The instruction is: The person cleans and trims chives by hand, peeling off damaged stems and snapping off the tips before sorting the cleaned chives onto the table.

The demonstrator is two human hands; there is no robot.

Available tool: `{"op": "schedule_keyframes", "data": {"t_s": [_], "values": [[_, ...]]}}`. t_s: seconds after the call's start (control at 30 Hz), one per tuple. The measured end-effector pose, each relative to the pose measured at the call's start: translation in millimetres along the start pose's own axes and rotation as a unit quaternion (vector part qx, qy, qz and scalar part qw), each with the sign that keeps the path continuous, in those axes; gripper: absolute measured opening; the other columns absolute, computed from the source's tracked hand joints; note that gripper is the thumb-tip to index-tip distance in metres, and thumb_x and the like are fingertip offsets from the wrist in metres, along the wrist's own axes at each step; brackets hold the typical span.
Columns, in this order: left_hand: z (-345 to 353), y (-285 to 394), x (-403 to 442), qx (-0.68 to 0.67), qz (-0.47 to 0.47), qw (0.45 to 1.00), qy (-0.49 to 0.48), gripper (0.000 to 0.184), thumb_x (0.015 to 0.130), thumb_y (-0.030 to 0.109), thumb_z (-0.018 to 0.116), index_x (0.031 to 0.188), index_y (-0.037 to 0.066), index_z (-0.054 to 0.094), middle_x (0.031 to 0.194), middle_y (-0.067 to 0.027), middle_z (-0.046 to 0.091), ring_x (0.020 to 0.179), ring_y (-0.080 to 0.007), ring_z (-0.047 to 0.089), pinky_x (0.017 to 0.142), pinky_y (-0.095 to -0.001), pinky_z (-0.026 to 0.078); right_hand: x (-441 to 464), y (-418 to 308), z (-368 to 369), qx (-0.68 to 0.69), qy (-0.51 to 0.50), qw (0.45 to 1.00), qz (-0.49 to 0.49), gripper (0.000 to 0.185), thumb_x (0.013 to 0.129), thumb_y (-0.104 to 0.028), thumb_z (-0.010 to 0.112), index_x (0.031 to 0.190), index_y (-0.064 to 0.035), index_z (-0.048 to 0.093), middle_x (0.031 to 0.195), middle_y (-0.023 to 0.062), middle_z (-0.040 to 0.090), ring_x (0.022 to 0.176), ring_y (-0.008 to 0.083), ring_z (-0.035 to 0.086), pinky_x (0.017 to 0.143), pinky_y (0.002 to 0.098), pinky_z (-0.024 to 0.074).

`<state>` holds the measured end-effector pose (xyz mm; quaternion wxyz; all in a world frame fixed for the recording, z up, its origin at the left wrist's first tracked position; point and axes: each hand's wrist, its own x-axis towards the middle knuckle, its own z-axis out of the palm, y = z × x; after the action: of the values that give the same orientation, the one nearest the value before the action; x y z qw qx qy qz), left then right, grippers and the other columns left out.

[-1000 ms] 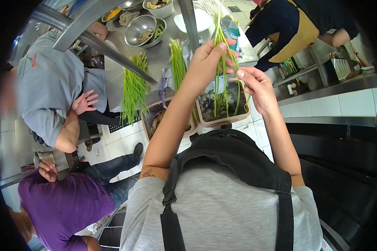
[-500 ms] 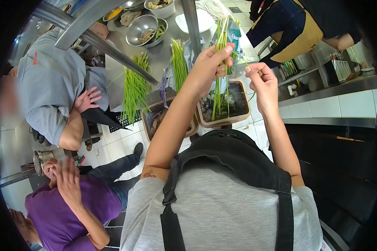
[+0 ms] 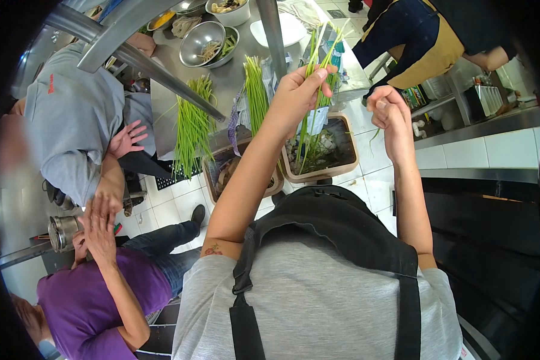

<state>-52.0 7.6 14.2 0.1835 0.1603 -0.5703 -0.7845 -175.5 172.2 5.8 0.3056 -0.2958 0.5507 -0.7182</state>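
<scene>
My left hand grips a small bunch of long green stalks over a brown-rimmed bin with scraps inside. Off to the right, my right hand is curled closed, with a thin green strand hanging from its fingers. On the steel table, one bundle of green stalks lies just left of my left forearm. A larger bundle hangs over the table's near edge.
Steel bowls and a white plate are on the table. Metal bars cross overhead. A second bin is left of the first. Co-workers in grey and purple stand left; another person is at upper right.
My right hand has moved right, away from the stalks, with a strand in its fingers. My left hand has kept its hold. The purple-shirted co-worker's hand has risen toward the grey-shirted one.
</scene>
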Motion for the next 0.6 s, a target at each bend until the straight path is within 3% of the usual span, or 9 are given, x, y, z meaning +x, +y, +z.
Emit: {"op": "schedule_keyframes", "data": {"t_s": [0.1,0.13,0.23,0.27,0.37,0.47,0.6], "values": [[2,2,0,0.020,0.007,1.000,-0.005,0.030,0.091,0.027,0.052,0.111,0.007,0.062,0.069,0.0052,0.051,0.053,-0.0022,0.031,0.050,-0.0180,0.025,-1,1,2,0.007,-0.011,0.999,0.039,0.018,0.085,-0.019,0.054,0.092,-0.0037,0.058,0.073,0.0000,0.055,0.052,0.0003,0.027,0.048,0.0173,0.0221],[3,4,-2,0.027,0.007,1.000,-0.005,0.030,0.091,0.027,0.051,0.111,0.007,0.063,0.069,0.0052,0.051,0.053,-0.0023,0.031,0.049,-0.0180,0.025,-1,-1,2,0.009,-0.018,0.998,0.066,0.021,0.085,-0.022,0.058,0.095,-0.0030,0.061,0.074,0.0000,0.057,0.057,0.0013,0.037,0.051,0.0170,0.0279],[7,6,-3,0.042,0.018,0.999,-0.013,0.030,0.091,0.026,0.051,0.111,0.006,0.062,0.068,0.0052,0.051,0.053,-0.0025,0.031,0.049,-0.0179,0.025,-1,-5,17,-0.084,0.003,0.995,0.046,0.023,0.085,-0.021,0.062,0.097,-0.0023,0.062,0.080,-0.0004,0.060,0.069,0.0041,0.049,0.061,0.0182,0.0373],[8,6,-3,0.045,0.024,0.999,-0.017,0.030,0.091,0.026,0.051,0.111,0.006,0.062,0.068,0.0052,0.051,0.053,-0.0026,0.032,0.049,-0.0179,0.025,1,-2,20,-0.086,-0.005,0.996,0.018,0.023,0.084,-0.025,0.064,0.096,-0.0055,0.065,0.074,-0.0039,0.055,0.058,-0.0010,0.033,0.049,0.0170,0.0239],[11,7,-3,0.048,0.021,0.998,-0.019,0.031,0.090,0.026,0.053,0.111,0.005,0.062,0.068,0.0055,0.051,0.054,-0.0026,0.033,0.049,-0.0178,0.025,1,-6,27,-0.128,-0.008,0.992,0.001,0.021,0.084,-0.027,0.065,0.094,-0.0077,0.066,0.077,-0.0060,0.058,0.059,-0.0016,0.037,0.050,0.0158,0.0248],[11,8,-4,0.058,0.021,0.998,-0.023,0.032,0.089,0.027,0.056,0.111,0.005,0.062,0.067,0.0058,0.051,0.055,-0.0024,0.034,0.050,-0.0177,0.026,-1,-14,34,-0.104,-0.006,0.994,0.041,0.016,0.085,-0.015,0.065,0.093,-0.0014,0.067,0.085,0.0001,0.063,0.081,0.0053,0.054,0.076,0.0213,0.0414],[11,5,-2,0.069,0.020,0.997,-0.024,0.032,0.088,0.029,0.056,0.110,0.005,0.063,0.067,0.0060,0.052,0.055,-0.0021,0.035,0.050,-0.0178,0.026,2,-8,33,-0.103,-0.012,0.993,0.056,0.016,0.084,-0.016,0.066,0.093,-0.0024,0.067,0.083,-0.0009,0.063,0.078,0.0038,0.053,0.073,0.0200,0.0403]]}}
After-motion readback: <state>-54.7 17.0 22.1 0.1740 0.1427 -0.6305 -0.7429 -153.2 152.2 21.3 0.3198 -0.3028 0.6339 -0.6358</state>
